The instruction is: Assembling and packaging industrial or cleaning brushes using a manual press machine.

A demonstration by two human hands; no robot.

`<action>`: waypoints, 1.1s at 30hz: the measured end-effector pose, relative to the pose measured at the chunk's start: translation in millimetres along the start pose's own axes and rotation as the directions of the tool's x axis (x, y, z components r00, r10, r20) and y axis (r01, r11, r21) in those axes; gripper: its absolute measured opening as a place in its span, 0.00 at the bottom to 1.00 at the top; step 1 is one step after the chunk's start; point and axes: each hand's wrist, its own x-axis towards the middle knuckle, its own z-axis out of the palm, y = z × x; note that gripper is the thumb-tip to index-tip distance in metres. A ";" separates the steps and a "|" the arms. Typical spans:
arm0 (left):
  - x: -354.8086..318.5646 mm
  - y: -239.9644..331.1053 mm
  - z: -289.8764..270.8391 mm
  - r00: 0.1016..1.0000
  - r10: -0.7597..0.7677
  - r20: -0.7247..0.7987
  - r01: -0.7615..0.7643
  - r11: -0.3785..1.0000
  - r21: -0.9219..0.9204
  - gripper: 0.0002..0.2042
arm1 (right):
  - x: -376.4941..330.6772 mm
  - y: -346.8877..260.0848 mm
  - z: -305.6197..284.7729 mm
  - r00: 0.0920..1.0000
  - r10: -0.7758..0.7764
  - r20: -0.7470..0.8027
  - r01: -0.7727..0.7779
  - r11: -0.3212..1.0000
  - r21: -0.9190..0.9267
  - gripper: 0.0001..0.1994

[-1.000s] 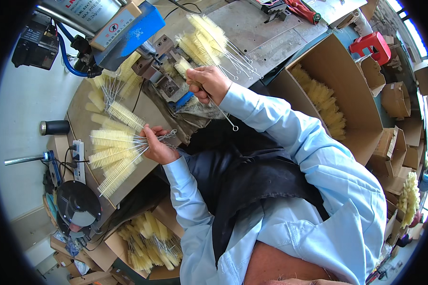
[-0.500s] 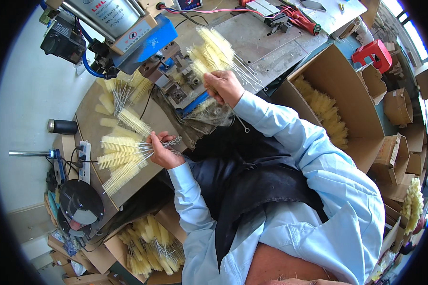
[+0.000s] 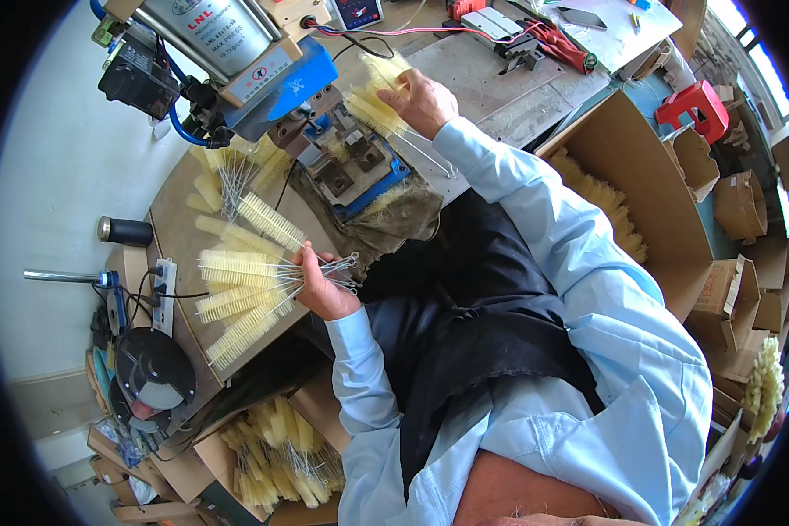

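A worker in a pale blue shirt and dark apron sits at a cluttered tabletop point(image 3: 184, 237), seen from above. The left hand point(image 3: 323, 282) has its fingers clamped on the twisted wire handles of a fanned bunch of pale yellow bottle brushes point(image 3: 237, 294), the bristle ends spreading out to the left over the wooden surface. The right hand point(image 3: 425, 98) reaches to the far side of the tabletop, its fingers lying loosely apart on a second pile of yellow brushes point(image 3: 379, 98) just beside a small blue press fixture point(image 3: 355, 162). Above the fixture stands a grey pneumatic cylinder point(image 3: 209, 28) on a blue bracket. More loose brushes point(image 3: 232, 171) lie near the fixture on the left. A large open cardboard box point(image 3: 653, 210) at the worker's right holds a heap of yellow brushes along its inner wall. A lower cardboard box point(image 3: 237, 456), under the tabletop edge on the left, is filled with more of the same brushes lying jumbled. Smaller cardboard boxes point(image 3: 745, 202) stand stacked at far right, their contents not clear.
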 end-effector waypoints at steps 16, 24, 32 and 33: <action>-70.1 -16.3 15.0 0.943 -0.158 0.294 0.147 0.987 0.060 0.07 | -139.0 -76.7 33.7 0.737 -0.101 0.668 -0.512 0.562 0.650 0.14; -62.0 10.8 -3.5 0.994 -0.076 0.080 0.074 0.997 0.025 0.09 | -113.6 -74.8 42.3 0.659 0.042 0.751 -0.719 0.329 0.613 0.15; -0.6 6.1 1.1 0.999 0.049 -0.024 -0.048 0.998 0.032 0.10 | -89.9 -86.6 46.5 0.648 0.100 0.755 -0.756 0.202 0.622 0.21; 9.7 1.9 -1.0 0.999 0.045 -0.022 -0.044 0.998 0.035 0.10 | -85.3 -88.2 44.5 0.638 0.124 0.760 -0.768 0.166 0.618 0.23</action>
